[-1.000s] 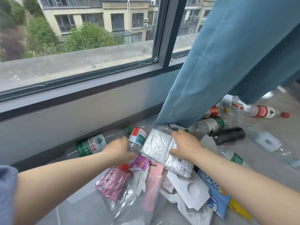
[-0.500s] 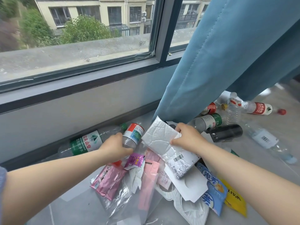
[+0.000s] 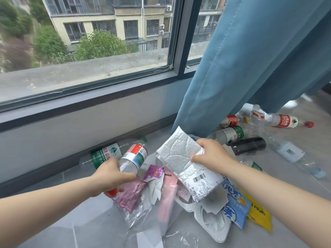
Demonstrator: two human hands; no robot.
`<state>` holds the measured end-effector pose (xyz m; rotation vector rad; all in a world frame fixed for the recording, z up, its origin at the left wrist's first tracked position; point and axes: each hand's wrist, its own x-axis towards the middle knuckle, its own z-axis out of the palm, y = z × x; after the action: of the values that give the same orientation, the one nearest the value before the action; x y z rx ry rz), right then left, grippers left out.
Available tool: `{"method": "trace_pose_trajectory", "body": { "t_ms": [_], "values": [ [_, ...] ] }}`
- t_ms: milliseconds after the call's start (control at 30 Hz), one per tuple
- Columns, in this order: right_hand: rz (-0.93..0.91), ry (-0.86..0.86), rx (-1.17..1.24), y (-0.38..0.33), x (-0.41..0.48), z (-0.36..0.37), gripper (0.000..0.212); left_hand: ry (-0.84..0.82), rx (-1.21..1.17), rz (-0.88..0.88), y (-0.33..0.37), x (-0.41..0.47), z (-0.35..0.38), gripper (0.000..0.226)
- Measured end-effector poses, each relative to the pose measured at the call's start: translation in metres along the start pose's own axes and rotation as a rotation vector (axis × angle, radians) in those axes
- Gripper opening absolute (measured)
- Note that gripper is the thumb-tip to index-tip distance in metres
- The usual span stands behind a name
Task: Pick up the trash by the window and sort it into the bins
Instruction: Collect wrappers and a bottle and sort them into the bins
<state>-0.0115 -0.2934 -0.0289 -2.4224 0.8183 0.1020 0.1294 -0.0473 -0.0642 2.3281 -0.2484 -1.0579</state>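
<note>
Below the window (image 3: 89, 51), left hand (image 3: 111, 173) grips bottle (image 3: 133, 158), right hand (image 3: 209, 155) mailer (image 3: 179, 154).

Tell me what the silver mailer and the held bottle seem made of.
The silver mailer: likely metallised plastic film, shiny and creased, with a paper shipping label. The bottle: clear thin plastic, see-through and glossy, with a printed label wrap.

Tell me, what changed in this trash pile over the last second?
The right hand has gripped the silver padded mailer and lifted it off the pile, far edge tipped up. The left hand, gripping the red-capped clear bottle, has raised it slightly. The pink wrappers, blue snack bag and black bottle lie as before.
</note>
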Motion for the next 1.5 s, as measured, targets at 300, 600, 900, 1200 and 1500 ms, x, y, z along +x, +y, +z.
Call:
{"method": "trace_pose_trajectory", "body": {
  "t_ms": [300,600,900,1200,1500],
  "values": [
    [0.071,-0.24,0.208,-0.009,-0.023,0.032,0.032,0.04,-0.159,-0.072,-0.041,-0.011,-0.006,0.045],
    [0.041,-0.27,0.026,-0.002,-0.061,0.102,0.02,0.056,-0.133,-0.022,-0.051,-0.014,-0.009,0.037],
    [0.104,-0.262,0.09,-0.004,-0.052,0.111,0.018,0.046,-0.066,0.003,-0.055,-0.013,-0.008,0.037],
    [0.218,-0.198,0.193,-0.009,-0.044,0.097,0.039,0.057,-0.022,0.006,-0.056,-0.013,-0.011,0.039],
    [0.222,-0.409,0.348,0.014,-0.027,0.041,0.063,0.015,0.044,0.024,-0.042,-0.014,-0.004,0.04]
  ]
}}
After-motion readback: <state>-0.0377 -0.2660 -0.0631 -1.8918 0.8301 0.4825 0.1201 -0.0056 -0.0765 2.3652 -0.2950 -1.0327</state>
